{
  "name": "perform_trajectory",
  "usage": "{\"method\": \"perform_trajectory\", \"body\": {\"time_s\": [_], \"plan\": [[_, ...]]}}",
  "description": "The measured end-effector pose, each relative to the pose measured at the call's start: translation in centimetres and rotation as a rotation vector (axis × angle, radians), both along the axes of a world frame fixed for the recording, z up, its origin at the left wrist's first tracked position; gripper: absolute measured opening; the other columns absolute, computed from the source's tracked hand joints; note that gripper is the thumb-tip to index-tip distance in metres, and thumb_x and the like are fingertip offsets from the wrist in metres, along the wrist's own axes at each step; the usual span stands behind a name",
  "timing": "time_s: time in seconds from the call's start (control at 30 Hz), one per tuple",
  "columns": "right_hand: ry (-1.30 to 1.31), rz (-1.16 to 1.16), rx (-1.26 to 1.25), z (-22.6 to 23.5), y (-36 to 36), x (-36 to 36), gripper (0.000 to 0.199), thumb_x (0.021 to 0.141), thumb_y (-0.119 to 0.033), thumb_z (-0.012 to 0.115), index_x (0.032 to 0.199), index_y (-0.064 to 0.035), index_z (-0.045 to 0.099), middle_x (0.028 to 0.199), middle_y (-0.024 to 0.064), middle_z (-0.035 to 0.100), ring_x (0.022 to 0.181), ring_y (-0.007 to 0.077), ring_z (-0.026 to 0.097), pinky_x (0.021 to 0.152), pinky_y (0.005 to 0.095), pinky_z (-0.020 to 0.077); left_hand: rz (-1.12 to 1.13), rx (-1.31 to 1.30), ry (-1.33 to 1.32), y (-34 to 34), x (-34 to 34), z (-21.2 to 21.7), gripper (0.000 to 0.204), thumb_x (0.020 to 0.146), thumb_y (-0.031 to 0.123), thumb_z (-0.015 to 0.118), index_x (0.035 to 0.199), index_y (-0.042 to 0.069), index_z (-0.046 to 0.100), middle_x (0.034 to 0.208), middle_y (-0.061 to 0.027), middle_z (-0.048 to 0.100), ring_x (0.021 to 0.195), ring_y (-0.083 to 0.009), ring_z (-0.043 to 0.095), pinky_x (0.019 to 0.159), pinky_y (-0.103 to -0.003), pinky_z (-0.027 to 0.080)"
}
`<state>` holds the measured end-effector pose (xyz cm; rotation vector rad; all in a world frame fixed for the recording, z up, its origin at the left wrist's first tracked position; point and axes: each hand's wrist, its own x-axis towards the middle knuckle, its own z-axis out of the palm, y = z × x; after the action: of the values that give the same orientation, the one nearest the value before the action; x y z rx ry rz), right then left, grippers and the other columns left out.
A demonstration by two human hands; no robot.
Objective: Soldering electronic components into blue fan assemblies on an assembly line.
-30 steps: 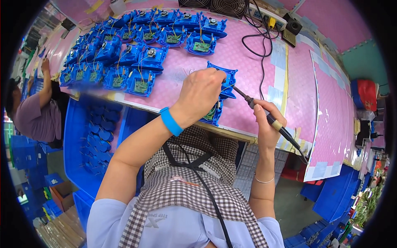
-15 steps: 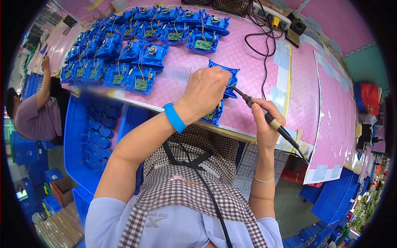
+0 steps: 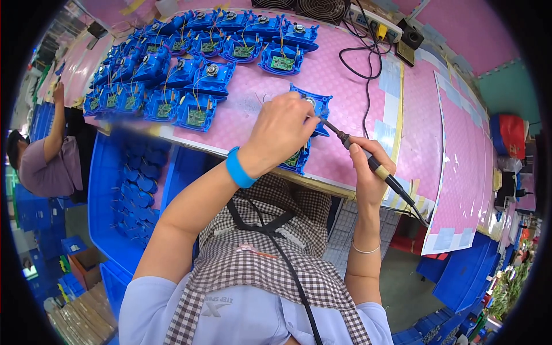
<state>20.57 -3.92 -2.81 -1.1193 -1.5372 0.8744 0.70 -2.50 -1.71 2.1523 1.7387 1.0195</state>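
Note:
My right hand (image 3: 372, 171) grips a soldering iron (image 3: 376, 168) like a pen, its tip pointing left to just beside my left fingertips. My left hand (image 3: 283, 131), thumb and forefinger pinched together, is over a blue plastic housing (image 3: 324, 99) at the table's near edge; what the pinch holds is too small to make out. Part of a round metal speaker shows in that housing, behind my fingers. Nearer me, partly under my left hand, lies a second blue shell (image 3: 296, 163) with a green circuit board in it.
Rows of wired blue housings (image 3: 211, 75) fill the pink table's far left. A black cable (image 3: 368, 98) runs from a power strip (image 3: 376, 26) beside fans (image 3: 322, 8). A soldering stand (image 3: 407, 50) is at back right. Blue parts lie in a bin (image 3: 103, 213) at left; a co-worker (image 3: 52, 155) sits beyond.
My left hand has turned and drawn slightly back, uncovering part of the speaker. The soldering iron has hardly moved. At left, the co-worker's raised arm has shifted a little.

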Motion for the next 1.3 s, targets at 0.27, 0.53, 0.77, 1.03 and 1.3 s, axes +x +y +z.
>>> {"method": "perform_trajectory", "body": {"time_s": [0.27,0.53,0.77,1.03,1.3], "plan": [[-0.003,-0.019,0.004,0.2,-0.1,0.2,0.012,0.081,-0.002,0.065,0.092,0.0016,0.069,0.074,0.0028,0.062,0.062,0.0062,0.050,0.054,0.0205,0.0357,0.135,-0.055,-0.503,-0.3,-1.6,0.1,0.012,0.077,0.010,0.070,0.085,0.001,0.069,0.079,-0.0108,0.068,0.070,-0.0178,0.064,0.059,-0.028,0.047],[0.056,-0.008,0.010,0.7,-0.4,-1.3,0.012,0.079,0.000,0.067,0.091,0.0009,0.070,0.074,0.0043,0.064,0.064,0.0084,0.054,0.058,0.0215,0.0397,0.079,-0.054,-0.173,-0.5,-1.8,-0.5,0.011,0.076,0.011,0.068,0.080,0.001,0.069,0.077,-0.0148,0.067,0.071,-0.0295,0.065,0.064,-0.039,0.050],[0.024,0.026,0.062,0.0,-0.1,-1.7,0.013,0.083,-0.002,0.064,0.094,0.0030,0.068,0.077,0.0027,0.062,0.064,0.0052,0.049,0.055,0.0196,0.0353,0.081,-0.069,-0.187,-0.3,-1.4,-0.7,0.011,0.076,0.012,0.067,0.079,0.001,0.069,0.076,-0.0144,0.065,0.071,-0.0305,0.063,0.066,-0.041,0.049],[0.046,-0.024,0.053,0.7,-0.4,-1.3,0.012,0.079,-0.001,0.067,0.091,0.0013,0.069,0.074,0.0056,0.064,0.065,0.0099,0.054,0.059,0.0225,0.0401,0.072,-0.045,-0.123,-0.3,-1.5,-0.8,0.012,0.076,0.010,0.069,0.083,0.001,0.070,0.078,-0.0127,0.068,0.067,-0.0242,0.064,0.059,-0.034,0.049],[0.027,-0.031,0.051,0.0,-0.4,-0.3,0.014,0.084,-0.006,0.063,0.094,0.0023,0.068,0.075,0.0039,0.062,0.063,0.0067,0.051,0.055,0.0196,0.0371,0.067,-0.030,-0.126,0.0,-1.4,-1.1,0.012,0.076,0.011,0.069,0.082,0.001,0.070,0.079,-0.0130,0.068,0.068,-0.0255,0.065,0.060,-0.034,0.050]]}}
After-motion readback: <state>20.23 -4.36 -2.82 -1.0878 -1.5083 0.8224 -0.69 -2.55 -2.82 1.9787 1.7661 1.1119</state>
